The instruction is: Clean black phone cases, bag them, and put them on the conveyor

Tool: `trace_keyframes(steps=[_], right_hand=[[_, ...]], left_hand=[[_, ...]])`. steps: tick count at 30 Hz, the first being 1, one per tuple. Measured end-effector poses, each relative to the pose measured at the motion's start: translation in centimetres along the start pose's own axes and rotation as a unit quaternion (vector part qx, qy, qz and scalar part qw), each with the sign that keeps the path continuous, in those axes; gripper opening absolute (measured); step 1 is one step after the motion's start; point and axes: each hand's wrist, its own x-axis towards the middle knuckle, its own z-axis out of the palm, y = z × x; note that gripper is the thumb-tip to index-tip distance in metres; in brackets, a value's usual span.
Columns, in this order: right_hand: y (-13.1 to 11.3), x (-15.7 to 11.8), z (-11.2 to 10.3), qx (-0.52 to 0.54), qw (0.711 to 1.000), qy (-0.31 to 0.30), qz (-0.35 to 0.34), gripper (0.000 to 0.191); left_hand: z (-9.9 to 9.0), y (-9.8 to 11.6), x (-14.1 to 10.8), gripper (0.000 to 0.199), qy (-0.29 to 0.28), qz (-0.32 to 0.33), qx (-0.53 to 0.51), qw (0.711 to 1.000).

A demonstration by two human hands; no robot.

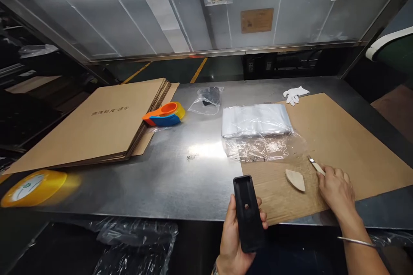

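In my left hand [237, 240] is a long black plastic part [247, 223], tilted up in front of the table's front edge. It has a recessed face with a small round hole, and my fingers wrap round its sides. My right hand [337, 190] rests at the cardboard sheet [351, 150], closed round the pale handle of a small knife [316, 166]. The knife's metal tip points away to the upper left. Just left of that hand lies a beige wedge-shaped piece [295, 180], touched by neither hand.
Clear plastic bags [256, 120] lie at the cardboard's left edge, with a white glove [295, 94] behind. An orange and blue tape dispenser [164, 114] sits beside stacked flat cardboard [106, 116]. A yellow tape roll [34, 188] stands front left; a small bag [208, 99] holds something black.
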Motion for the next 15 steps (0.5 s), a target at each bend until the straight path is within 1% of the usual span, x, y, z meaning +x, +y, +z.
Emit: trace_keyframes(steps=[3, 5, 6, 7, 8, 9, 10, 11, 12, 13, 15], right_hand=[[-1.8, -1.1, -1.3, 0.000, 1.000, 0.021, 0.016, 0.032], [-3.8, -2.6, -2.8, 0.050, 0.998, 0.012, 0.020, 0.033], [-5.1, -3.6, -3.6, 0.116, 0.993, -0.012, 0.019, 0.032], [-6.4, -4.6, -4.5, 0.203, 0.977, -0.073, 0.002, 0.030], [-7.7, -5.7, -5.2, 0.287, 0.947, -0.144, -0.030, 0.029], [-9.0, -6.8, -5.8, 0.353, 0.907, -0.223, -0.059, 0.027], [-10.1, -7.7, -6.3, 0.395, 0.869, -0.284, -0.084, 0.027], [-11.1, -8.5, -6.7, 0.422, 0.839, -0.329, -0.103, 0.027], [-11.8, -9.1, -6.9, 0.435, 0.815, -0.366, -0.116, 0.028], [-12.4, -9.5, -7.1, 0.439, 0.797, -0.395, -0.127, 0.031], [-13.1, -9.9, -7.4, 0.431, 0.772, -0.446, -0.140, 0.034]], left_hand=[[-0.1, 0.1, 0.0, 0.044, 0.027, 0.029, 0.008, 0.999], [-0.1, 0.3, 0.1, 0.046, 0.047, 0.051, 0.001, 0.998], [-0.1, 0.5, 0.2, 0.047, 0.059, 0.059, -0.006, 0.997], [-0.1, 0.6, 0.3, 0.048, 0.070, 0.065, -0.015, 0.995], [0.0, 0.7, 0.4, 0.049, 0.077, 0.068, -0.021, 0.994], [0.0, 0.9, 0.5, 0.050, 0.080, 0.069, -0.024, 0.994], [-0.1, 1.0, 0.5, 0.052, 0.080, 0.071, -0.023, 0.994], [-0.1, 1.1, 0.6, 0.054, 0.079, 0.078, -0.021, 0.994], [-0.2, 1.2, 0.6, 0.055, 0.080, 0.088, -0.017, 0.993], [-0.3, 1.2, 0.6, 0.056, 0.082, 0.100, -0.013, 0.992], [-0.4, 1.3, 0.5, 0.056, 0.084, 0.120, -0.009, 0.989]])
